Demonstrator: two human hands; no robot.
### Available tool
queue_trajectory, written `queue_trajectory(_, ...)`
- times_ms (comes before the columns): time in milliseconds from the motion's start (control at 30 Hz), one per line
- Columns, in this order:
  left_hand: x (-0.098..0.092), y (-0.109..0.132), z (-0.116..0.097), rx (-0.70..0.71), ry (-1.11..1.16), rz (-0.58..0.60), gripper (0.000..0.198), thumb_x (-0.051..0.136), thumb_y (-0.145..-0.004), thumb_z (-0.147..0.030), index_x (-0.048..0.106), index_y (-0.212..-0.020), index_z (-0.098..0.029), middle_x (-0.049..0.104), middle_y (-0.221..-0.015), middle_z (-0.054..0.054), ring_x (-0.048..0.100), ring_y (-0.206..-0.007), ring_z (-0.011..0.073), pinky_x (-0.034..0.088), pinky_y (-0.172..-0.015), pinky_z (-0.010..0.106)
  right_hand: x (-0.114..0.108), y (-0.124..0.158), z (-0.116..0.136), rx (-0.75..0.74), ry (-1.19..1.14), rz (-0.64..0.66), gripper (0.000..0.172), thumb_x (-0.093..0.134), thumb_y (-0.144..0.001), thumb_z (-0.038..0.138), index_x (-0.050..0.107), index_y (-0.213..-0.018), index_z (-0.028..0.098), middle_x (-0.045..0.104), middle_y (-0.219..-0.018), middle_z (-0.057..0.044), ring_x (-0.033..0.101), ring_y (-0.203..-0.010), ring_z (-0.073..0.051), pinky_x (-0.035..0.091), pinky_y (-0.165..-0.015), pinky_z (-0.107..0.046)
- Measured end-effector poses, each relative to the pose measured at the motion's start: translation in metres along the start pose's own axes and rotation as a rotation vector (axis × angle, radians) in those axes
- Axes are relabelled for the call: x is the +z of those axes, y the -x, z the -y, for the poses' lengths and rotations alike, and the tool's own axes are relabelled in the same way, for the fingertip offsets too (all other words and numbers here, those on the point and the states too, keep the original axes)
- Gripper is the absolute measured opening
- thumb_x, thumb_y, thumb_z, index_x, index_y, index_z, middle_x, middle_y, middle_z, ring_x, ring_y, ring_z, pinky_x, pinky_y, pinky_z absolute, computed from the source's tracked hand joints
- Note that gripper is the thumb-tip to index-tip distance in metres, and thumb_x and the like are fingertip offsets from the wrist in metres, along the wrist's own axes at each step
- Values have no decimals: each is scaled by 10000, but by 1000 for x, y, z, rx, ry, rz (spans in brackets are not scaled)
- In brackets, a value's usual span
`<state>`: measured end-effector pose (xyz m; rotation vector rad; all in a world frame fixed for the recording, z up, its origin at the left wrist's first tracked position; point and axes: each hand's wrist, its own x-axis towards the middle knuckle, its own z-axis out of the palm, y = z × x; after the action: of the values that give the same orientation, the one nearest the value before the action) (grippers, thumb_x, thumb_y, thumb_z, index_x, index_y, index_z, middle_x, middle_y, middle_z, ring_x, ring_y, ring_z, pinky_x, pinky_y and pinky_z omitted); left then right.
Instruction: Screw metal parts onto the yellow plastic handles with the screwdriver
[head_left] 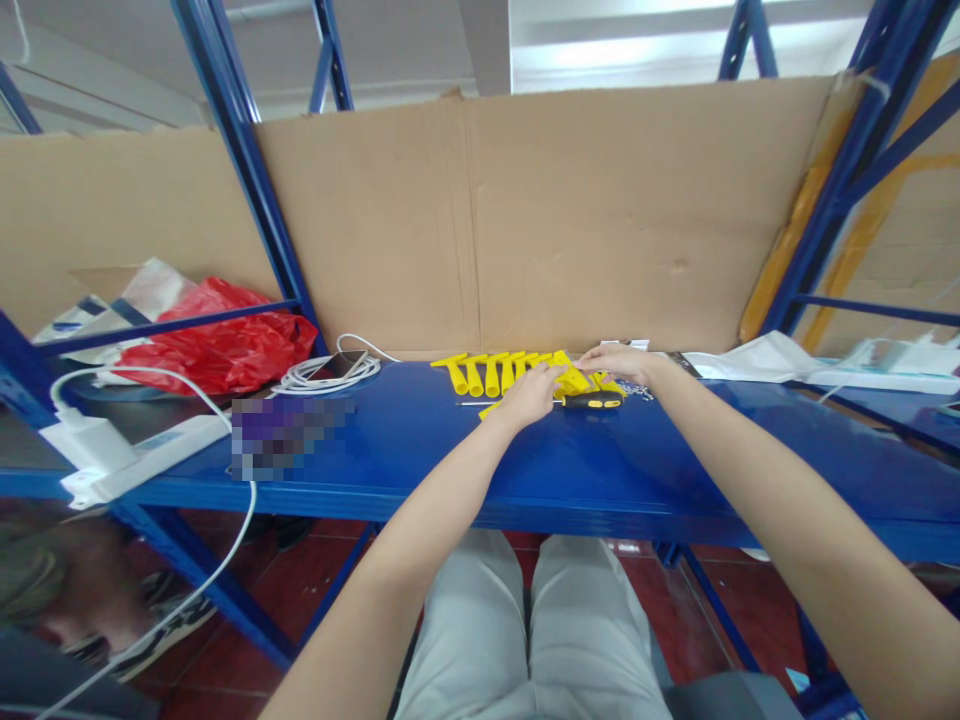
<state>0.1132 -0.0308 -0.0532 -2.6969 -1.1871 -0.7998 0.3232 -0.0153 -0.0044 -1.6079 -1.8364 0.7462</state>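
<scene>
Several yellow plastic parts (491, 377) stand in a row on the blue shelf (420, 440), near the cardboard at the back. My left hand (531, 397) is at the right part of this row, its fingers bent round or against a yellow piece. Across from it, my right hand (616, 364) reaches in from the right, fingertips at a yellow part (568, 372) between the two hands. A screwdriver (592, 400) with a black and yellow handle lies just in front, its shaft passing behind my left hand. Small metal pieces (639, 390) lie beneath my right hand.
On the left are a white power strip (161, 455) with a plugged-in charger, a coiled white cable (326, 373) and a red plastic bag (225, 335). White wrapping (754, 358) and another strip lie at the right. Blue posts frame the shelf. Another person's leg shows at lower left.
</scene>
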Motion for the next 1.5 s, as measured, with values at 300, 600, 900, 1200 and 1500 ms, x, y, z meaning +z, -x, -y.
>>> queue_trajectory(300,-2,4,-8,-71,-20,25,450,493,-988,-174,595,-1426,-203,653,-1391,136,637,-1272,246,456,-1150,414,-36,-13,-51,229,709,-276,210,672,-776,265,813,-929,239,772,-1012,-103,693,-1082,-319,530,-918,-389)
queue_trajectory(600,-5,5,-9,-56,-27,64,438,462,-996,-192,578,-1417,-153,653,-1372,150,641,-1247,254,488,-1104,397,-26,-22,-58,365,823,-297,315,625,-822,224,784,-1085,151,715,-1170,-224,639,-1185,-348,482,-997,-461)
queue_trajectory(900,-10,7,-15,-46,-24,110,443,444,-1001,-179,564,-1426,-151,662,-1351,141,637,-1252,246,477,-1119,383,-15,-28,-62,368,796,-237,356,651,-791,170,778,-1124,155,696,-1246,-217,606,-1251,-349,484,-1015,-449)
queue_trajectory(1200,-5,7,-12,-31,-17,98,438,456,-991,-167,569,-1415,-162,645,-1388,144,626,-1278,250,476,-1126,392,-20,-24,-57,281,804,-343,395,487,-913,183,748,-1202,113,711,-1198,-249,640,-1220,-342,503,-980,-412)
queue_trajectory(1500,-7,8,-14,-26,-15,106,425,457,-990,-170,578,-1398,-173,658,-1356,140,643,-1249,256,492,-1112,413,-19,-22,-71,354,847,-307,470,505,-918,180,683,-1335,60,674,-1285,-279,640,-1237,-334,506,-982,-384)
